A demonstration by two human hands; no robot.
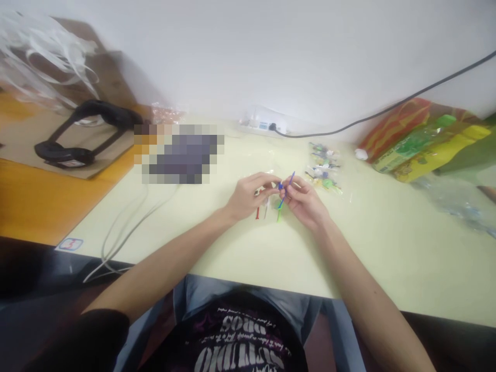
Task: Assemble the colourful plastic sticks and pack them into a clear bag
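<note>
My left hand [250, 195] is closed, its thumb and fingertips pinching a small blue plastic part [281, 186]. Close against it, my right hand [306, 200] pinches a thin blue plastic stick [292, 177] that slants between the fingers. Whether the part and the stick are joined I cannot tell, as fingertips cover the contact. Below the hands lie a red stick [257, 213], a white stick [265, 209] and a green stick [279, 215] on the pale table [248, 248]. Fingers partly hide their upper ends.
Bagged small coloured parts [324, 165] lie right of the hands. A power strip [263, 124] with a black cable [349, 124] sits by the wall. Bottles [420, 144] stand at the right. A blurred dark object [184, 155] and a black frame-shaped device [91, 129] are left.
</note>
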